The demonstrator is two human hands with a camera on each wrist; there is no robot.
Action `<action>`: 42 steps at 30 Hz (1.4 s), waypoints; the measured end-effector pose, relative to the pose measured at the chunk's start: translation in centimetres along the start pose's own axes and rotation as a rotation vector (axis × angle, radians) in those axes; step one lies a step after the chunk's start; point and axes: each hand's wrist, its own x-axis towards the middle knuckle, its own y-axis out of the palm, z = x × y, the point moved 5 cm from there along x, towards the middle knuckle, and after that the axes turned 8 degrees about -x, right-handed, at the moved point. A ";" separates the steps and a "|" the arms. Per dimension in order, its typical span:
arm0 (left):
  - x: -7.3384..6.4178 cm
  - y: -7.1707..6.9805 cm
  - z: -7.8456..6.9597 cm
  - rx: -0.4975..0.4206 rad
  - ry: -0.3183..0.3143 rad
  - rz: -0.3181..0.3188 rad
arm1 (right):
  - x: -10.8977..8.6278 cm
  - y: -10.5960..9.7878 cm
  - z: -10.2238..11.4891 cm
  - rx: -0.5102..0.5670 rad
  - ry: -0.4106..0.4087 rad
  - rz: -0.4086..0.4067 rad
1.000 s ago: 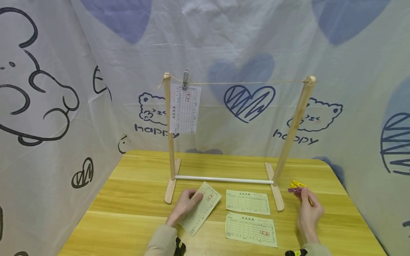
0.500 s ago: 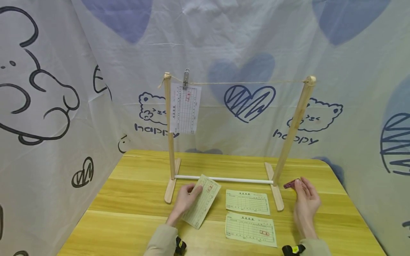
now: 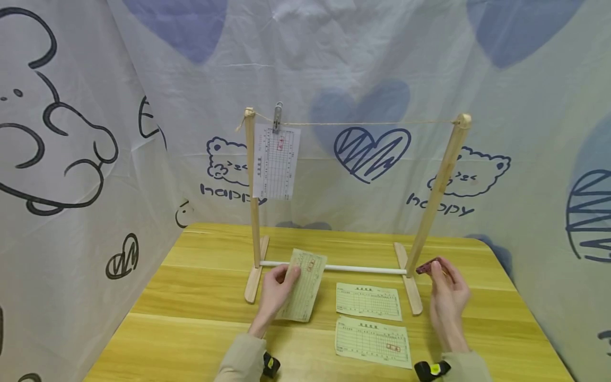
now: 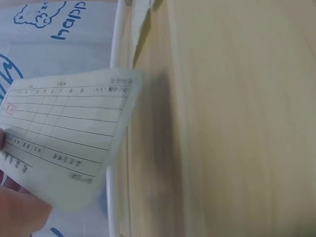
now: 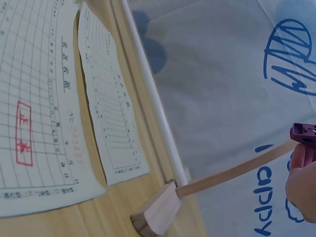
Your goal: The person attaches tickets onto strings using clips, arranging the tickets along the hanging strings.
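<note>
My left hand [image 3: 277, 292] pinches a pale green printed form [image 3: 306, 289] by its left edge, thumb on the front, and holds it tilted up over the table. In the left wrist view the form [image 4: 69, 118] spreads out beside the thumb, its red stamp at the far left. On the right, my right hand [image 3: 447, 297] pinches a dark purple clothespin [image 3: 426, 266] between thumb and fingers, near the rack's right foot. The clothespin [image 5: 302, 132] also shows at the right edge of the right wrist view. Two more forms, one upper [image 3: 368, 301] and one lower [image 3: 372, 342], lie flat between the hands.
A wooden rack has a left post [image 3: 253, 212], a right post [image 3: 436, 196] and a white bottom rod [image 3: 353, 269]. From its string [image 3: 363, 124] hangs a white form [image 3: 276, 170] under a metal clip [image 3: 277, 118]. Printed cloth [image 3: 305, 63] surrounds the wooden table [image 3: 191, 297].
My left hand has raised the form and turned it more upright. The right hand has lifted the purple clothespin and moved left, toward the rack's right post.
</note>
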 end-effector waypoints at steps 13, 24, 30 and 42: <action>0.4 0.6 -1.7 -0.102 0.016 -0.048 | -0.1 2.9 0.5 -0.092 -0.005 0.057; 0.6 1.4 -3.9 -0.158 -0.028 -0.064 | 0.1 5.6 1.4 -0.179 -0.054 0.172; 0.8 1.7 -5.0 -0.157 -0.003 -0.055 | 0.3 7.3 1.8 -0.321 -0.102 0.228; 1.0 2.7 -7.2 -0.244 -0.014 0.049 | 0.4 10.4 2.8 -0.486 -0.111 0.293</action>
